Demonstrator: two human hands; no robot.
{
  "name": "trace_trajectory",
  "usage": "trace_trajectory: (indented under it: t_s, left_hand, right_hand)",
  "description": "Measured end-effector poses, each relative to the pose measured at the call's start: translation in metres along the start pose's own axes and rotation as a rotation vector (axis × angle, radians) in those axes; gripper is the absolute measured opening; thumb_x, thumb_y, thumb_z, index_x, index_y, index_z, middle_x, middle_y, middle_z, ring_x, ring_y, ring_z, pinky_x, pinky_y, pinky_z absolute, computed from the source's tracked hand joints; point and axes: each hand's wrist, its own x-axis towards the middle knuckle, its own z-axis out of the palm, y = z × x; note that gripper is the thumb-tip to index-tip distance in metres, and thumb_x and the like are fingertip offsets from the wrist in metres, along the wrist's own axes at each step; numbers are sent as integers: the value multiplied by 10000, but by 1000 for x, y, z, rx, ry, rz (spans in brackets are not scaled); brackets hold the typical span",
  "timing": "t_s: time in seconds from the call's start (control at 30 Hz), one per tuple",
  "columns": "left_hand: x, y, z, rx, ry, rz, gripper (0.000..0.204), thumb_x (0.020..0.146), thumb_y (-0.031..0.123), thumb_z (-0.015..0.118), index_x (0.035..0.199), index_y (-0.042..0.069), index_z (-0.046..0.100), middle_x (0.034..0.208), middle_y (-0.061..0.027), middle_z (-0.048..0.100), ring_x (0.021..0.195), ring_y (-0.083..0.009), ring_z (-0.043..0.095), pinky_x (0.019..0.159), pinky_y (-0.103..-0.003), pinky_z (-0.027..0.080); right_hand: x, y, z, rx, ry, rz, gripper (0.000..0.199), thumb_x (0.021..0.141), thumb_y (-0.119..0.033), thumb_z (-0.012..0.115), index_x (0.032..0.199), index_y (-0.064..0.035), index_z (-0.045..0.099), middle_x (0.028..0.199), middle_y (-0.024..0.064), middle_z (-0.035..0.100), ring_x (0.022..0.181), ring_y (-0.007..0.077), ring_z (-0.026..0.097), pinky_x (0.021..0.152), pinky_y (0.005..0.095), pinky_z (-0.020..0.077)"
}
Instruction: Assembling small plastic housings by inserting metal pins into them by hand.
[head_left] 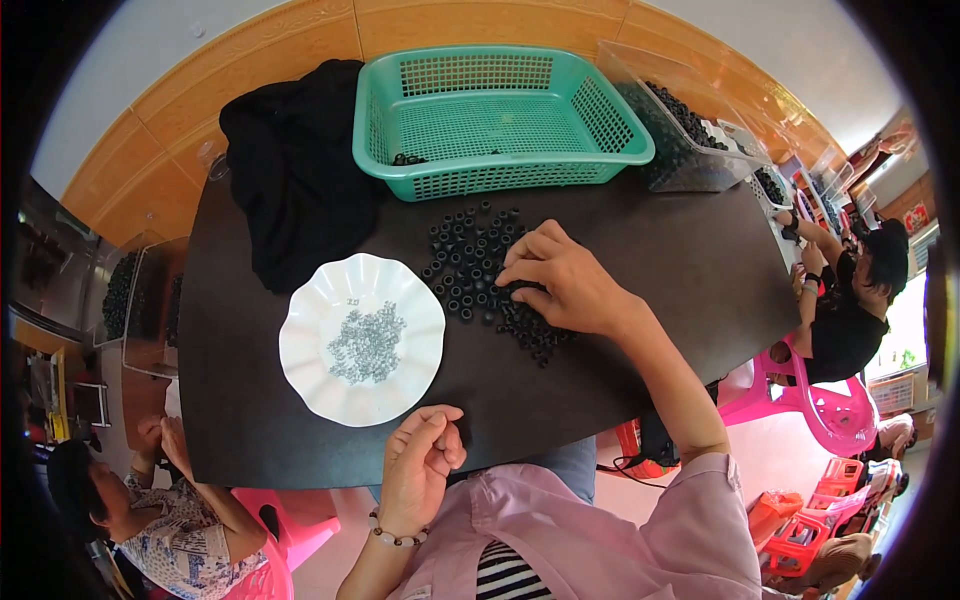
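Note:
Small black ring-shaped pieces [462, 262] lie in a loose heap on the dark table. My right hand [565, 280] reaches into the heap from the right, its fingers and thumb curled round some of the pieces; the palm side is hidden. Near the table's front edge, my left hand [422, 456] is raised with its fingers curled in and thumb against forefinger. Whatever it may hold is too small to make out. Left of the heap stands a white scalloped plate [300, 345], bearing many tiny clear pieces [366, 345].
Behind the heap is a green plastic basket [510, 170] with a few black pieces inside. A black cloth [300, 170] lies at its left, and a clear bin [690, 160] of black pieces stands at its right. Other people sit at the left [180, 530] and right [850, 320].

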Motion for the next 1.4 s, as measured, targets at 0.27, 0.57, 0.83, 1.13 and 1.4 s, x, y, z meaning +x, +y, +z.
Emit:
trace_trajectory:
  t_s: [0.27, 0.57, 0.83, 1.13, 1.4]
  left_hand:
    - [0, 1, 0, 13, -7, 2, 173, 934, 141, 528, 978, -2, 616, 659, -8, 531, 581, -100, 476, 547, -250, 378]
    - [1, 7, 10, 67, -6, -32, 240, 960, 219, 526, 1003, -3, 608, 696, -12, 558, 597, -87, 482, 562, -243, 387]
    - [-6, 7, -5, 45, -206, -22, 297, 946, 239, 578, 1124, 3, 607, 903, -72, 658, 720, -94, 546, 661, -225, 434]
    - [-14, 8, -14, -94, -257, -112, 274, 943, 204, 581, 1124, -1, 607, 899, -58, 645, 744, -95, 548, 687, -237, 437]
    - [-20, 17, -17, -24, -131, -26, 253, 954, 211, 558, 1099, 6, 585, 846, -31, 596, 711, -83, 516, 660, -237, 421]
  right_hand:
    - [2, 2, 6, -8, -24, 5, 188, 710, -33, 704, 887, -77, 656, 967, 41, 600, 938, 259, 511, 817, 350, 457]
    - [3, -46, -13, 343, 13, -93, 165, 756, -67, 714, 909, -80, 654, 995, 48, 623, 940, 243, 529, 852, 359, 410]
    - [-11, -96, 11, 559, -27, -235, 219, 750, -75, 707, 955, -73, 629, 992, 44, 590, 910, 267, 501, 789, 356, 442]
    - [-5, -105, 15, 519, -53, -269, 243, 730, -81, 735, 964, -68, 671, 1011, 40, 632, 880, 252, 515, 783, 349, 440]
    - [36, -78, 25, 341, -127, -185, 236, 750, -79, 717, 979, -79, 662, 964, 46, 644, 889, 260, 552, 787, 354, 463]
